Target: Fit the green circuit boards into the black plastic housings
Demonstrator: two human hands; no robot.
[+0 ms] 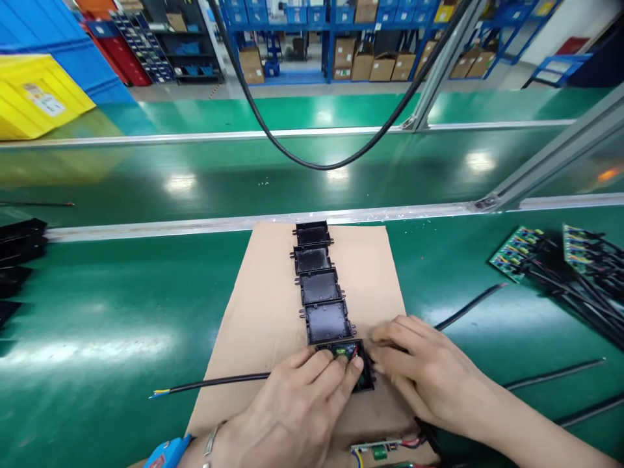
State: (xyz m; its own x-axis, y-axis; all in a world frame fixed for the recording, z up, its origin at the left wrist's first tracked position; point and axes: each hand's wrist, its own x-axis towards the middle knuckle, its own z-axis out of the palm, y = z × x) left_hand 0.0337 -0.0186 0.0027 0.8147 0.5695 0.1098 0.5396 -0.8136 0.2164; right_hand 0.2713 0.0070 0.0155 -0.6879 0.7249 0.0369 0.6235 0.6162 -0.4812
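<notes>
A black plastic case (363,383) lies on the cardboard, with a small green circuit board (342,351) and a red wire inside it. My left hand (302,403) is closed over this case, its thumb and fingers pressing at the board and covering part of it. From under that hand a black cable (219,380) runs left to bare-ended coloured wires. At the case's right edge my right hand (419,367) has its fingers bent together; a second black cable (470,305) comes out behind it. Its fingertips are partly hidden, seemingly pinching that cable.
Several open black cases (326,322) stand in a row up the cardboard sheet (263,292). Circuit boards with cables (521,253) lie at right, black parts (19,240) at far left. Another board (380,448) lies near me. A black cable loop (326,167) hangs ahead.
</notes>
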